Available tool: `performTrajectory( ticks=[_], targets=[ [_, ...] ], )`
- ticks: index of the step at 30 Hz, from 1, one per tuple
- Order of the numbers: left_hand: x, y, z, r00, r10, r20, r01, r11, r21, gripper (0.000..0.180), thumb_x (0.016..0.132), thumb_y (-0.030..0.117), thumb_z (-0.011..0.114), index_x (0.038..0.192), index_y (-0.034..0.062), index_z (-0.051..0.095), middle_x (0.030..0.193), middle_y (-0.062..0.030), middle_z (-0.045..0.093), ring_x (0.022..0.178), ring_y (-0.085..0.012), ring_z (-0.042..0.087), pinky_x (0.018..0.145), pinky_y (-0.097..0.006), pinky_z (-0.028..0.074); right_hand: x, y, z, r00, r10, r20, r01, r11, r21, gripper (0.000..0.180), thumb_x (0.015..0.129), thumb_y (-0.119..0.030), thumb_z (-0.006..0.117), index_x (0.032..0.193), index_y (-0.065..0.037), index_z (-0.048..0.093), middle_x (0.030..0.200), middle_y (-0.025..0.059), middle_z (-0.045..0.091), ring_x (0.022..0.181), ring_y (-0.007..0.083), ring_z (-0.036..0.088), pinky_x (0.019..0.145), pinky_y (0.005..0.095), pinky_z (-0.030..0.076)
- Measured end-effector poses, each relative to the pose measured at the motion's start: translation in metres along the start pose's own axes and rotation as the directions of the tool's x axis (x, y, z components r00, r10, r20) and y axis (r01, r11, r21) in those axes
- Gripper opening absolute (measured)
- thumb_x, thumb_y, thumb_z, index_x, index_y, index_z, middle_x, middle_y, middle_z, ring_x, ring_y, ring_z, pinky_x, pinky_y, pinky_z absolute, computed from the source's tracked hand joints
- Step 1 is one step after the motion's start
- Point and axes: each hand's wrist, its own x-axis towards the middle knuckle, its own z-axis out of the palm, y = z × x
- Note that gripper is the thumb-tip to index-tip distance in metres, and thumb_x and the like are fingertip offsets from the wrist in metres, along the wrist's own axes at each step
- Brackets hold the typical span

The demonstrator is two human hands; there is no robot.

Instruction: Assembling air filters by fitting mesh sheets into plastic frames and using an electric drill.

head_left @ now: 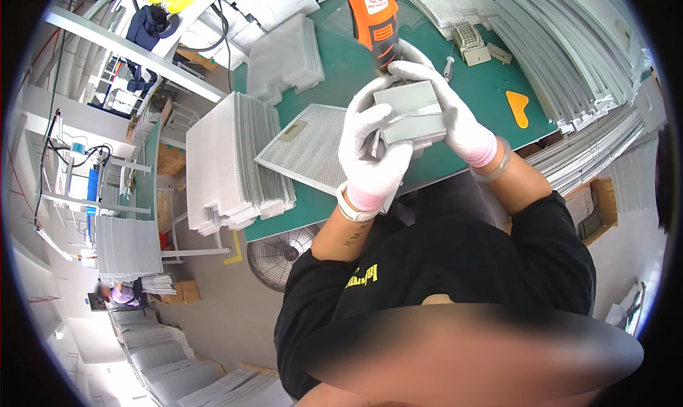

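Both my hands wear white gloves with pink cuffs. Between them is a small block of light grey rectangular plates (pixel 411 102), which looks like a stack with a gap running across it. My left hand (pixel 371 145) grips its left side, thumb and fingers curled at the near edge. Along the right and far sides, my right hand (pixel 449 107) is closed round it. Just beyond the fingers, an orange and black power tool (pixel 375 24) points down toward the table; its tip is partly hidden. Beneath my left hand lies a framed mesh panel (pixel 307 147) with a small tan patch.
On the green table (pixel 334 33), stacked mesh panels (pixel 226 161) stand left. A yellow scraper (pixel 517 109), a screwdriver (pixel 449 67) and a beige slotted part (pixel 470 43) lie right, beside long grey strips (pixel 551 48). A floor fan (pixel 282 256) and a cardboard box (pixel 605 208) stand below.
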Motion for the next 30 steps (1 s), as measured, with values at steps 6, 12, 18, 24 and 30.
performTrajectory(
  ticks=[6,12,18,24,30],
  targets=[
    [0.000,0.001,0.011,0.999,0.041,-0.003,-0.041,0.996,0.080,0.047,0.077,0.001,0.070,0.122,0.0061,0.056,0.139,-0.0220,0.045,0.124,-0.0323,0.053,0.103,-0.043,0.046,-0.005,0.002,-0.002,0.999,-0.020,0.051,0.012,0.988,0.154,0.079,0.072,-0.037,0.068,0.141,-0.005,0.044,0.160,0.0154,0.016,0.141,0.0269,0.036,0.116,0.0407,0.032],
    [-0.007,-0.002,0.013,0.997,-0.071,-0.038,0.071,0.997,-0.013,0.035,0.089,-0.007,0.048,0.122,0.0049,0.056,0.136,-0.0212,0.048,0.125,-0.0315,0.052,0.104,-0.041,0.043,-0.011,0.007,0.008,0.993,0.003,-0.119,0.021,0.980,0.198,0.086,0.077,-0.055,0.071,0.139,-0.003,0.044,0.160,0.0167,0.019,0.139,0.0268,0.039,0.114,0.0409,0.033],
    [-0.016,-0.007,0.027,0.921,-0.251,-0.297,0.166,0.944,-0.285,0.025,0.101,0.002,0.046,0.121,0.0029,0.060,0.136,-0.0191,0.052,0.128,-0.0275,0.051,0.110,-0.042,0.040,-0.014,0.008,0.014,0.992,0.026,-0.127,0.004,0.974,0.228,0.088,0.078,-0.062,0.068,0.139,-0.002,0.044,0.159,0.0199,0.023,0.140,0.0281,0.038,0.115,0.0409,0.032],
    [-0.017,-0.015,0.029,0.955,-0.102,-0.278,0.060,0.986,-0.156,0.029,0.096,-0.010,0.047,0.114,0.0014,0.067,0.139,-0.0209,0.052,0.125,-0.0287,0.054,0.107,-0.038,0.040,-0.011,0.012,0.013,0.986,0.043,-0.163,-0.014,0.985,0.173,0.090,0.081,-0.066,0.062,0.140,-0.001,0.043,0.160,0.0193,0.022,0.141,0.0273,0.037,0.115,0.0403,0.031],
    [0.044,-0.002,0.008,0.989,0.076,0.129,-0.103,0.971,0.217,0.072,0.084,0.006,0.062,0.150,-0.0036,0.034,0.153,-0.0307,0.031,0.140,-0.0419,0.037,0.115,-0.048,0.029,0.029,-0.021,-0.014,0.983,-0.083,-0.165,0.066,0.992,-0.105,0.091,0.085,-0.056,0.064,0.150,-0.002,0.031,0.141,0.0095,0.047,0.129,0.0211,0.049,0.106,0.0350,0.040]
  ],
)
